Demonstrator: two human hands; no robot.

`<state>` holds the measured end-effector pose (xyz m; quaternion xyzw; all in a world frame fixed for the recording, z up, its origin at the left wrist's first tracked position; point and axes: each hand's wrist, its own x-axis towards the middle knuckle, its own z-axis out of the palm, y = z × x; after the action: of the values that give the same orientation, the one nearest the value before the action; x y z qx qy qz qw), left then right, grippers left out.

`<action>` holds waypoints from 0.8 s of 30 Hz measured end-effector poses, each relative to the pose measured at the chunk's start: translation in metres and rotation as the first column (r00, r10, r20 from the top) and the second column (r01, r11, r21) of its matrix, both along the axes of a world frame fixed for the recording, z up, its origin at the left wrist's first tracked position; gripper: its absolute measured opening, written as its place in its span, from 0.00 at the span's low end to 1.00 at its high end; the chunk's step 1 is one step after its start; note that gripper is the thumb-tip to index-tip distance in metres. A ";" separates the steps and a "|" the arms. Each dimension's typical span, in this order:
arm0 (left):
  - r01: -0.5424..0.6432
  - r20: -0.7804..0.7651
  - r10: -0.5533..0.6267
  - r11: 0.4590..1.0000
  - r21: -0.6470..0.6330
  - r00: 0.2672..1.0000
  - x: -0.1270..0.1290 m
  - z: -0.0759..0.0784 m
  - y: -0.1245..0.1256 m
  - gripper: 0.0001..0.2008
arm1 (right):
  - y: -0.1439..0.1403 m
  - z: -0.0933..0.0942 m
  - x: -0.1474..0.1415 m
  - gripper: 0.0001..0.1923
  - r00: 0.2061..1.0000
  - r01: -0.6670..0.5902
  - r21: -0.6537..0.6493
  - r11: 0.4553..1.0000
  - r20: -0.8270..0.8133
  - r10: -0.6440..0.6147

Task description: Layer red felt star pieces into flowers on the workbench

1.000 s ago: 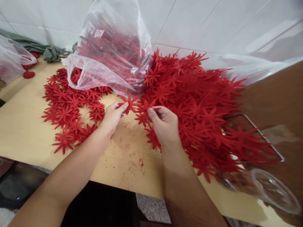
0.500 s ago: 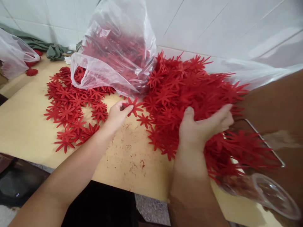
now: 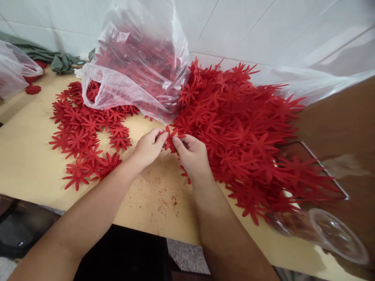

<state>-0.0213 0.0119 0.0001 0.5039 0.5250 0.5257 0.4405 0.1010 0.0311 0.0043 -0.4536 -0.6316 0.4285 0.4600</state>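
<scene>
A red flower-shaped piece [image 3: 169,139] with narrow petals is held just above the table, between both hands. My left hand [image 3: 150,147] pinches its left side between thumb and fingers. My right hand [image 3: 193,155] grips its right side, thumb on top and fingers curled beneath. Beside my right hand rises a large heap of similar red flower pieces [image 3: 237,125]. To the left of my left hand lies a smaller spread of these pieces [image 3: 77,138]. Whether more than one piece is between my fingers I cannot tell.
Behind my hands stands a clear plastic bag [image 3: 140,74] full of red pieces. A clear plastic jar [image 3: 334,234] lies on its side at the right, beside a brown cardboard box [image 3: 340,128]. Red crumbs dot the table [image 3: 158,218]. Another bag [image 3: 14,70] sits far left.
My right hand has moved left from above the large heap and now grips the flower piece that my left hand holds. The left hand stays nearly in place.
</scene>
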 end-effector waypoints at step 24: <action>-0.209 0.285 0.253 0.962 -0.178 0.924 -0.013 0.016 0.004 0.03 | 0.019 0.007 0.031 0.11 0.864 0.477 0.117 0.871 -0.248 -0.439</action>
<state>-0.0347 0.0155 0.0161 0.3178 0.5430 0.6063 0.4863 0.1316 0.0502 0.0111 -0.5001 -0.4874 0.2958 0.6518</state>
